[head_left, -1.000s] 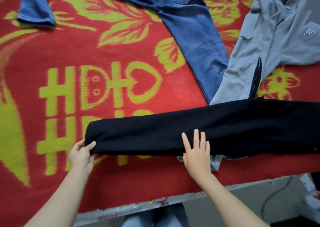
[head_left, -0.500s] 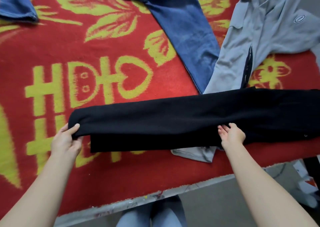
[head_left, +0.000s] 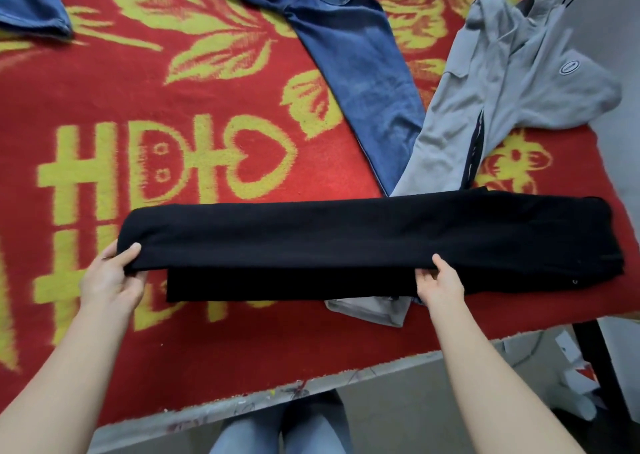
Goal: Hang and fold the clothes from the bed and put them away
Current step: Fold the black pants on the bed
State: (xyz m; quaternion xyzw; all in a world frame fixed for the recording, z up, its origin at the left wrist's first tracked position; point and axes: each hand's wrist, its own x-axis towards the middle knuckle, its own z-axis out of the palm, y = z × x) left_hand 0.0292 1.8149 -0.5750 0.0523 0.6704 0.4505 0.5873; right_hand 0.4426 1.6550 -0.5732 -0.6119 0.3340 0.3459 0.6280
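We see the long black knit trousers (head_left: 346,242) lying left-right; left hand (head_left: 110,277) pinches their end, right hand (head_left: 440,280) apparently grips mid-length.

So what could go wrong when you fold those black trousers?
The grey garment is trapped under the black trousers, its end poking out near the right hand, so it might get dragged along, maybe off the bed's edge. Also, the left hand and right hand pinch only the upper layer, and the lower layer sticks out nearer the person, so the fold may turn out crooked.
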